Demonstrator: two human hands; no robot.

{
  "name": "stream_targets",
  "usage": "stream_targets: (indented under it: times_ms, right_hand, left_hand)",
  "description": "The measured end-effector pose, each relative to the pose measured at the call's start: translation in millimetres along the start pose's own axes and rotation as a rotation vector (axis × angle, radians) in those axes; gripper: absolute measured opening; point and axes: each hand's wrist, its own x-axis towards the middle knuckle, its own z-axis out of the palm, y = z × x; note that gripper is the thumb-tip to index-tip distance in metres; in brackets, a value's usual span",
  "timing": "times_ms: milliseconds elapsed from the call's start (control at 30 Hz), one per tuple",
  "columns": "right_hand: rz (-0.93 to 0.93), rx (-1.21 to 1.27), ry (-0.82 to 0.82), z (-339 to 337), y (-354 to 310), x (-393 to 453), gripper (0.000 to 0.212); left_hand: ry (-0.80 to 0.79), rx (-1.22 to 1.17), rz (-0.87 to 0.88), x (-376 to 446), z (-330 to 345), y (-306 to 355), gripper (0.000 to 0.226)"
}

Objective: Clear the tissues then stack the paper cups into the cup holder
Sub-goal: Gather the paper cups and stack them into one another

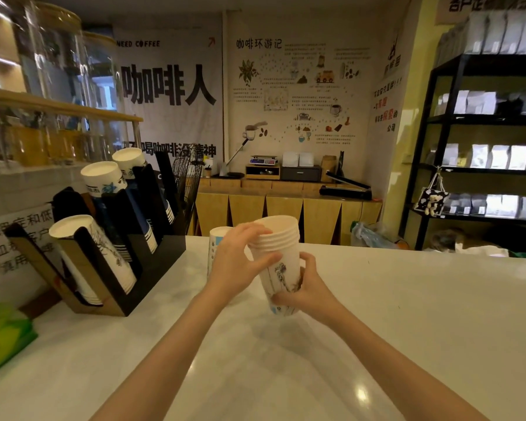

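Observation:
I hold a nested stack of white paper cups (278, 247) with an ink-style print, tilted slightly, above the white counter (377, 329). My left hand (237, 259) grips the stack near its rims from the left. My right hand (304, 287) clasps its lower part from the right. Another stack of cups with a blue print (215, 247) stands on the counter just behind my left hand. The black cup holder (152, 259) sits at the left, its slanted slots filled with several cup stacks (104, 256). No tissues are visible.
Green packets (3, 338) lie at the counter's left edge. A paper sign (19, 238) leans behind the holder. Glass jars fill a shelf at upper left. A wooden back counter (286, 208) and black shelves of bags (483, 147) stand beyond.

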Motion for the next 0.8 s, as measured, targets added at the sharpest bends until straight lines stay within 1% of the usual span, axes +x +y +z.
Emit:
stream_targets:
  times_ms: [67, 200, 267, 333, 367, 433, 500, 533, 633, 667, 733, 800]
  right_hand:
    - [-0.090, -0.036, 0.000, -9.2, -20.2, 8.3, 0.085]
    - [-0.240, -0.099, -0.078, -36.3, -63.2, 25.8, 0.076]
    - [-0.281, -0.105, -0.087, -50.7, -82.9, 35.6, 0.077]
    - [-0.323, -0.104, -0.045, -60.1, -102.0, 45.5, 0.077]
    - [-0.346, -0.094, -0.011, -62.4, -110.6, 50.1, 0.077]
    - [-0.395, -0.048, 0.050, -61.8, -124.5, 61.3, 0.078]
    - [-0.447, -0.040, 0.070, -54.4, -133.2, 73.7, 0.077]
    - [-0.473, -0.058, 0.071, -49.3, -135.8, 78.9, 0.076]
    - [-0.550, -0.069, 0.069, -29.3, -137.7, 95.0, 0.072]
    - [-0.568, -0.071, 0.082, -24.0, -137.4, 98.2, 0.072]
    - [-0.567, -0.069, 0.086, -14.4, -133.7, 106.6, 0.070]
    - [-0.545, -0.063, 0.063, -3.2, -125.7, 118.1, 0.070]
  left_hand:
    - [0.092, -0.054, -0.018, 12.1, -13.1, 3.3, 0.041]
    - [0.197, -0.350, -0.158, 33.7, -37.8, -1.8, 0.031]
    - [0.263, -0.404, -0.207, 38.7, -42.6, -11.1, 0.019]
    - [0.288, -0.412, -0.270, 40.0, -41.7, -21.3, 0.011]
    - [0.279, -0.425, -0.307, 40.2, -39.5, -25.7, 0.013]
    - [0.254, -0.442, -0.373, 40.1, -33.8, -34.8, 0.026]
    - [0.241, -0.448, -0.399, 38.1, -29.7, -40.5, 0.026]
    - [0.239, -0.438, -0.408, 37.0, -27.4, -43.0, 0.029]
    - [0.256, -0.408, -0.463, 32.1, -22.5, -53.2, 0.065]
    - [0.252, -0.401, -0.474, 30.0, -22.5, -54.8, 0.071]
    - [0.248, -0.378, -0.484, 24.0, -20.8, -59.2, 0.072]
    - [0.261, -0.359, -0.494, 16.6, -19.2, -66.3, 0.067]
